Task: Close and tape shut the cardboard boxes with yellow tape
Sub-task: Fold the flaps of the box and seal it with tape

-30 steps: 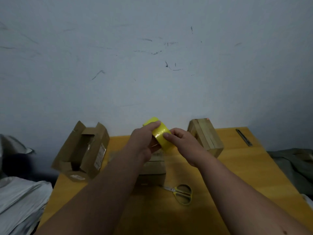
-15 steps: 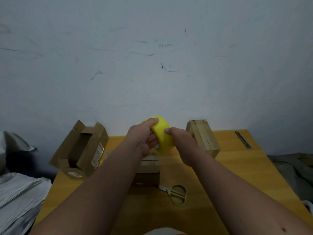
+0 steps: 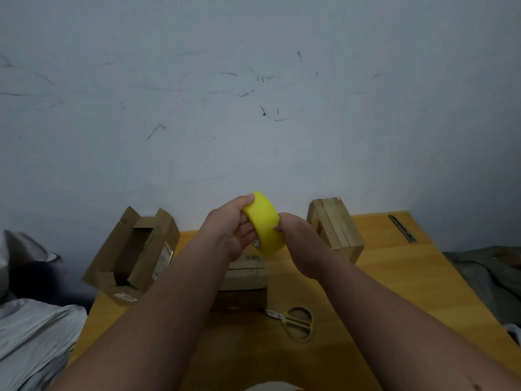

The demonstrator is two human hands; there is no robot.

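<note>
A yellow tape roll (image 3: 265, 227) is held up above the wooden table (image 3: 394, 277). My left hand (image 3: 228, 230) grips the roll, thumb on its top edge and fingers through its core. My right hand (image 3: 298, 244) pinches the roll's outer face at its right side. Below the hands lies a closed cardboard box (image 3: 245, 280), partly hidden by my left forearm. An open cardboard box (image 3: 135, 252) with raised flaps stands at the table's left edge. Another closed box (image 3: 335, 227) sits at the back right.
Yellow-handled scissors (image 3: 296, 321) lie on the table just right of the middle box. A utility knife (image 3: 401, 228) rests at the far right corner. Grey bags (image 3: 31, 328) lie off the table's left, dark cloth (image 3: 490, 272) off its right. A scuffed wall stands behind.
Both hands have turned the tape roll so its broad face now points toward me. My right fingers shifted along its outer surface. The view drifted slightly.
</note>
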